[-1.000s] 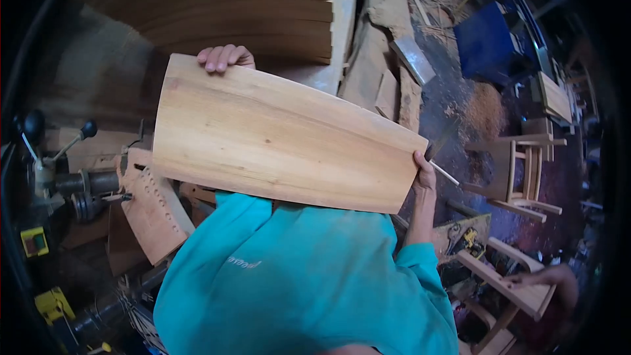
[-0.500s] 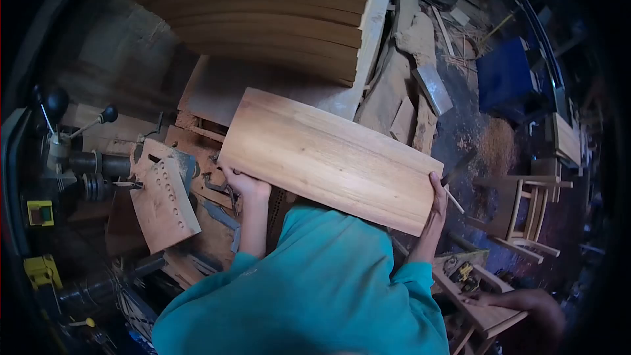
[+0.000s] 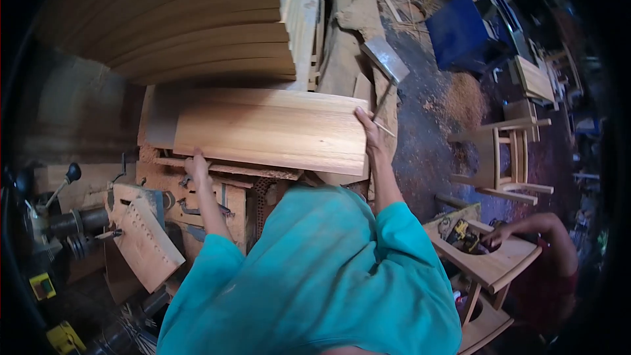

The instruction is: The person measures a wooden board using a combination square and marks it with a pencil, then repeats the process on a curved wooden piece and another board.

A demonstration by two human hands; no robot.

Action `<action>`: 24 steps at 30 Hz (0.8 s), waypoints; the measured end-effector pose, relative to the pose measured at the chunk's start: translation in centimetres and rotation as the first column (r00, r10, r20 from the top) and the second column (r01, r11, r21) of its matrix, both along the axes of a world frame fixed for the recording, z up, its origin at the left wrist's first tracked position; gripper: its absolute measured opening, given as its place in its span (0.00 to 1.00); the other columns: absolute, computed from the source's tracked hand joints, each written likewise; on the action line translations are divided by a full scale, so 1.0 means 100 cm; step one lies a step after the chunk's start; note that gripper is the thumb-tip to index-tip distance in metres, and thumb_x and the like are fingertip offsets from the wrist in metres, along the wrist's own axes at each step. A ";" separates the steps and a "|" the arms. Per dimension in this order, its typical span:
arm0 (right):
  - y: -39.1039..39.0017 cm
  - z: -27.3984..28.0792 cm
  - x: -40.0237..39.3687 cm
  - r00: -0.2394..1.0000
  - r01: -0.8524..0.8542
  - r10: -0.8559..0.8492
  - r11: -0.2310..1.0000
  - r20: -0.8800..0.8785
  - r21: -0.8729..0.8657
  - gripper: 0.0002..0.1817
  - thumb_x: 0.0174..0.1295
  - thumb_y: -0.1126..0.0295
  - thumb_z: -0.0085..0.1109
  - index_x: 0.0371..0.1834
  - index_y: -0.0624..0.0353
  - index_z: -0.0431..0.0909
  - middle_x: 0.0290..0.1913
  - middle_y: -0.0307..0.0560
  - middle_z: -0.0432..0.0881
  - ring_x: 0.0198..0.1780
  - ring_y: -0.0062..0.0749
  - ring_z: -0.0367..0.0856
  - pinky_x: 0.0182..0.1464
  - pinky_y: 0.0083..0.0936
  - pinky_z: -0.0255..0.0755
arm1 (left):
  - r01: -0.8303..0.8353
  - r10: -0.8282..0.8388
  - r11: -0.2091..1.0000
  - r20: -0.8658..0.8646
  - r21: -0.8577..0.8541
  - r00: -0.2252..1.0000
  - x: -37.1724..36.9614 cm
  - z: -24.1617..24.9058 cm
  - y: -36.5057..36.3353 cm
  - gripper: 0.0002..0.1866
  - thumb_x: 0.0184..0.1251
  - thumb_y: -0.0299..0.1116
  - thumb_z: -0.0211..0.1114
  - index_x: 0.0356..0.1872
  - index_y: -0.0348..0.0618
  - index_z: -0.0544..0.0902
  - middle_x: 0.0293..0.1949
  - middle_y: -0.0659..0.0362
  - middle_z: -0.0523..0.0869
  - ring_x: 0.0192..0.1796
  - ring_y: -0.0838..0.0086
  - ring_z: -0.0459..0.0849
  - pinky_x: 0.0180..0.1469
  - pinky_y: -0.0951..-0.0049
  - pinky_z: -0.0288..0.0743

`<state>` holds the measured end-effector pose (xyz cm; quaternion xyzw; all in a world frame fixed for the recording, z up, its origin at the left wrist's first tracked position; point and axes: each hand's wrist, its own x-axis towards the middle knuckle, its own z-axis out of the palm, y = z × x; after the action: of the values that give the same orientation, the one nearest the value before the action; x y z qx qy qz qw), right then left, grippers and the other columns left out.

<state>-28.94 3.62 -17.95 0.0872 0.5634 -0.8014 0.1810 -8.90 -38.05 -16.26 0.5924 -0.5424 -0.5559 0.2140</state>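
Observation:
A wide, smooth wooden board point(image 3: 276, 128) lies level across the front of my body, its left part over a flat surface point(image 3: 161, 121) below the stack. My left hand point(image 3: 197, 167) grips the board's near edge toward its left end. At the right end, my right hand point(image 3: 368, 130) holds the short edge, with the thumb side on top. A thin light stick point(image 3: 384, 129) shows just beside my right hand. Behind the board rises a tall stack of boards point(image 3: 197, 33).
A machine with black-knobbed levers point(image 3: 58, 187) and a board with a row of holes point(image 3: 150, 243) are at left. A blue box point(image 3: 463, 31), sawdust point(image 3: 465, 102) and a wooden chair frame point(image 3: 509, 158) are at right. Another person's arm point(image 3: 539, 225) reaches to a wooden seat point(image 3: 490, 260).
The board has moved forward and left, toward the stack, and turned nearly level. Both hands have moved with it. The other person's arm has shifted at the lower right.

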 end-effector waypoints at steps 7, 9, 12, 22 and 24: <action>-0.016 -0.042 -0.013 0.986 0.122 -0.086 0.958 -0.146 0.259 0.22 0.63 0.50 0.61 0.33 0.63 0.83 0.27 0.42 0.82 0.30 0.24 0.79 0.34 0.22 0.71 | 0.597 -0.457 0.516 0.392 -0.615 0.799 -0.012 0.070 0.088 0.30 0.67 0.42 0.61 0.63 0.31 0.70 0.62 0.35 0.71 0.68 0.46 0.67 0.70 0.54 0.57; -0.018 -0.019 -0.018 0.986 0.122 -0.050 0.869 -0.159 0.479 0.24 0.64 0.48 0.59 0.32 0.62 0.83 0.25 0.42 0.81 0.28 0.24 0.78 0.33 0.22 0.70 | 0.706 -0.413 0.310 0.579 -0.636 0.703 -0.061 0.049 0.089 0.33 0.69 0.48 0.57 0.67 0.34 0.66 0.67 0.34 0.64 0.72 0.44 0.57 0.74 0.51 0.47; -0.004 -0.010 -0.017 0.965 0.253 -0.174 0.817 -0.198 0.519 0.25 0.67 0.46 0.54 0.30 0.61 0.82 0.21 0.40 0.78 0.24 0.24 0.74 0.29 0.23 0.67 | 0.787 -0.231 0.267 0.756 -0.556 0.612 -0.102 0.018 0.089 0.36 0.71 0.51 0.53 0.70 0.35 0.61 0.70 0.33 0.57 0.75 0.41 0.48 0.75 0.46 0.38; 0.145 -0.007 0.028 0.956 0.268 -0.102 0.681 -0.274 0.682 0.30 0.61 0.44 0.63 0.15 0.60 0.71 0.17 0.40 0.73 0.20 0.29 0.69 0.24 0.32 0.63 | 0.848 -0.950 -0.290 0.028 -0.443 -0.310 -0.058 0.064 0.350 0.28 0.67 0.43 0.59 0.65 0.41 0.72 0.62 0.43 0.76 0.68 0.53 0.71 0.71 0.56 0.60; 0.141 0.034 0.040 0.956 0.246 -0.027 0.620 -0.294 0.745 0.31 0.57 0.42 0.65 0.16 0.61 0.72 0.16 0.45 0.73 0.19 0.34 0.70 0.24 0.34 0.64 | 0.784 -0.960 -0.272 0.100 -0.557 -0.263 -0.041 0.072 0.375 0.29 0.64 0.40 0.63 0.65 0.39 0.71 0.60 0.44 0.78 0.64 0.54 0.75 0.67 0.60 0.67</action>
<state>-24.96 17.76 -14.57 0.0960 0.8622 -0.4974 -0.0096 -12.98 -0.55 -9.08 -0.2395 -0.8391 -0.4837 -0.0673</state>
